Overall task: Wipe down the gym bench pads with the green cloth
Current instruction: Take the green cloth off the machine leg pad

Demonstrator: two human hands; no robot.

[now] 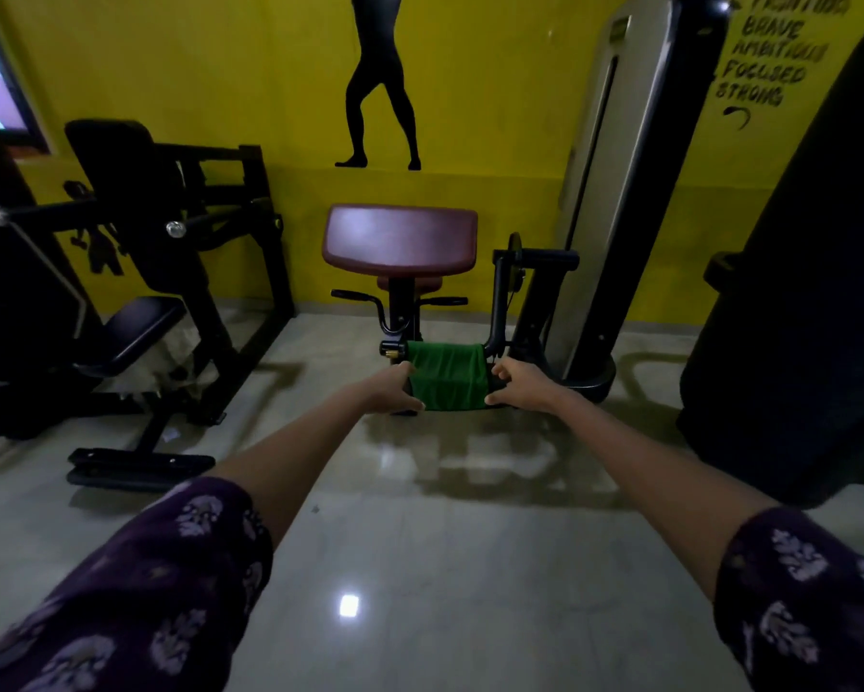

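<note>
The green cloth is draped over the low black seat pad of a curl machine in the middle of the view, covering most of it. My left hand grips the cloth's left edge together with the pad's side. My right hand pinches the cloth's right edge, fingers curled over it. Behind and above stands the machine's maroon arm pad on a black post.
A black bench machine with a dark seat stands on the left. A grey weight stack column rises at the right, beside a large black shape. A yellow wall is behind; glossy tiled floor lies in front.
</note>
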